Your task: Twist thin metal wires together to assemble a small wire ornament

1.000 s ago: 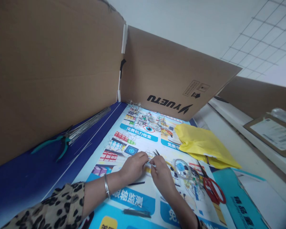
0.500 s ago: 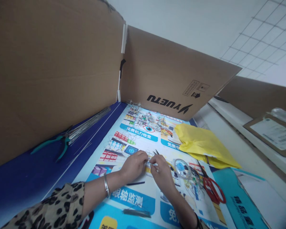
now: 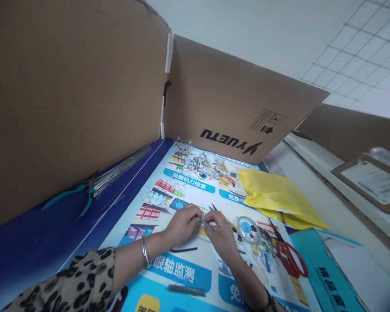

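Near the middle of the printed sheet (image 3: 143, 249), my left hand (image 3: 184, 223) is pinched, its fingertips at a small thin piece too fine to make out, perhaps wire. Facing it from the right, my right hand (image 3: 221, 232) is pinched too, thumb and forefinger close to the left fingertips. Dark pointed tips show just behind the right hand. To its right lies a round clear spool or dish (image 3: 248, 230), beside a tangle of thin wire and small pieces (image 3: 265, 253).
Red-handled scissors (image 3: 290, 258) lie right, near a yellow bag (image 3: 279, 197) and a teal packet (image 3: 328, 268). Teal-handled pliers (image 3: 87, 197) and thin metal rods (image 3: 120, 171) lie left. Wire pieces (image 3: 203, 164) sit farther back. Cardboard walls (image 3: 234, 95) stand behind and left.
My hands have barely moved; the left fingers have shifted slightly at the fingertips. The surrounding objects stay in place.
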Motion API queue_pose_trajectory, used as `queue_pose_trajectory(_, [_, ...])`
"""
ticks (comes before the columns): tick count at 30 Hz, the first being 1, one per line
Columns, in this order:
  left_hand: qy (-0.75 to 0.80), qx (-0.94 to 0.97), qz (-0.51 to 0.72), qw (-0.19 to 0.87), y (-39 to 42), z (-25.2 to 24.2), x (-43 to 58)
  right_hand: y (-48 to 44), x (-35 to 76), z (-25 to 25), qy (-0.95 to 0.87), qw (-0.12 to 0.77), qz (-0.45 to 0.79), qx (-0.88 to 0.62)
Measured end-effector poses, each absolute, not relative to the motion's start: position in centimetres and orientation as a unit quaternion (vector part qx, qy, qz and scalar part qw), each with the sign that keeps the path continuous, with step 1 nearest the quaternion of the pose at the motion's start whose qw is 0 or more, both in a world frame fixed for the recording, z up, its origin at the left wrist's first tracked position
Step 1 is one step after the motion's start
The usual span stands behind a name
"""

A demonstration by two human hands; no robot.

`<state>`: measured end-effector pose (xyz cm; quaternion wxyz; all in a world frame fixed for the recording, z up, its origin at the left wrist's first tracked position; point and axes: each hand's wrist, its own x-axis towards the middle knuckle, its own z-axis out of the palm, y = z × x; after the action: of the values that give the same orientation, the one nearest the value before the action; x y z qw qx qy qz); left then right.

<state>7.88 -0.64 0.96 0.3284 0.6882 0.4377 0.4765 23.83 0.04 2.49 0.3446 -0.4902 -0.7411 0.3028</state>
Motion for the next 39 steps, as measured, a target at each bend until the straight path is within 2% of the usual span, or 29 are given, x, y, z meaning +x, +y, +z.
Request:
queue_pose_trajectory(21, [0.461,0.644,0.478,0.381,-0.5,1.5,7.9,0.6,23.7,0.3,-0.633,0.401,0.452,-0.483])
queue_pose_trajectory(29, [0.478,0.613,0.466,0.422,-0.4,1.2,8.0,0.2,23.5,0.2,-0.588,0.386,0.520,-0.484])
queue_pose_trajectory(39, [0.487,0.609,0.451,0.434,-0.3,0.8,8.0,0.0,23.4,0.3,-0.567,0.388,0.547,-0.479])
